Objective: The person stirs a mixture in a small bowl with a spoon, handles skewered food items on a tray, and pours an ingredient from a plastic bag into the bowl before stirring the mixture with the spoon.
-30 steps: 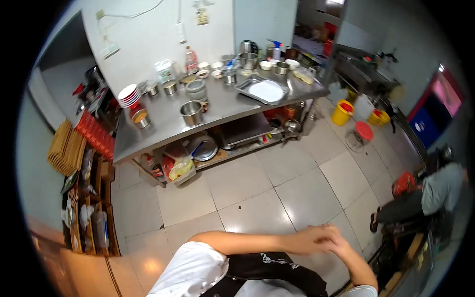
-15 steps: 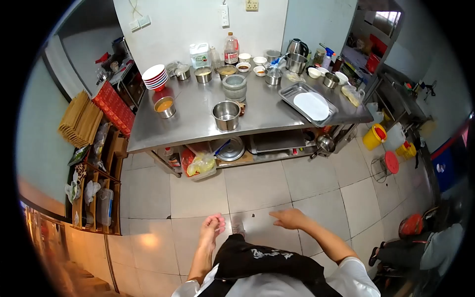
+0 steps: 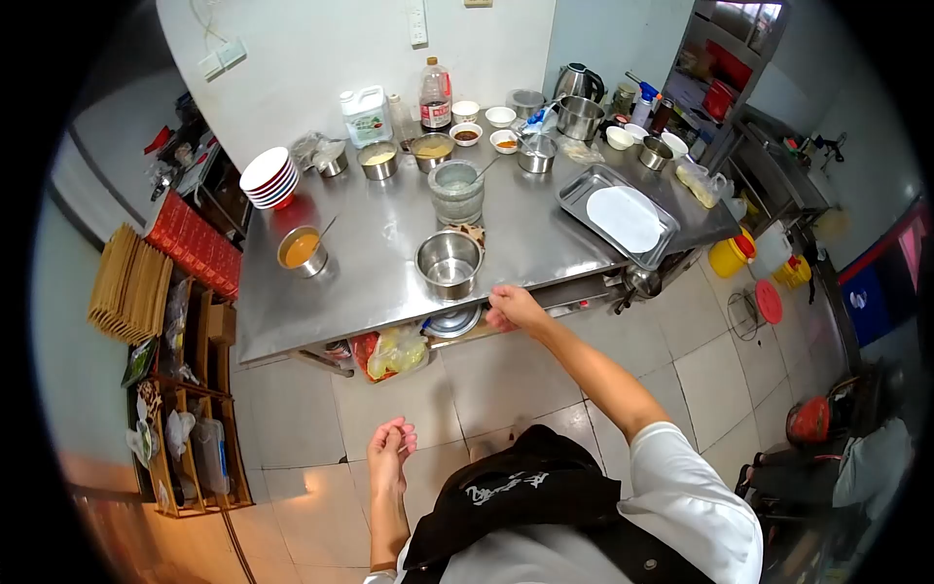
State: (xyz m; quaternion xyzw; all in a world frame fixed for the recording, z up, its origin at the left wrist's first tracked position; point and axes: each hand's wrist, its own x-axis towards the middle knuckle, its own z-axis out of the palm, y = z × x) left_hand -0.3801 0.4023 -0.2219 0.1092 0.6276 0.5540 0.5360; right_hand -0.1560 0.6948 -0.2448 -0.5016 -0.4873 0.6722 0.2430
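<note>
- Head view, materials: smooth round steel pot (image 3: 449, 265) on the shiny metal worktop (image 3: 365, 287); stone mortar (image 3: 457, 200), grey and thick-walled, just behind.
- Left hand (image 3: 391, 446): loosely open, empty, over floor tiles (image 3: 298, 506). Right hand (image 3: 514, 309): fingers bent inward, nothing visible held; closure cannot be told.
- Versus 0.5 s ago: right hand further forward, now near the pot.
- Pot near front edge; bare metal to its left.

No text legible; white apron lettering (image 3: 509, 488), bottle label (image 3: 436, 115) blurred.
</note>
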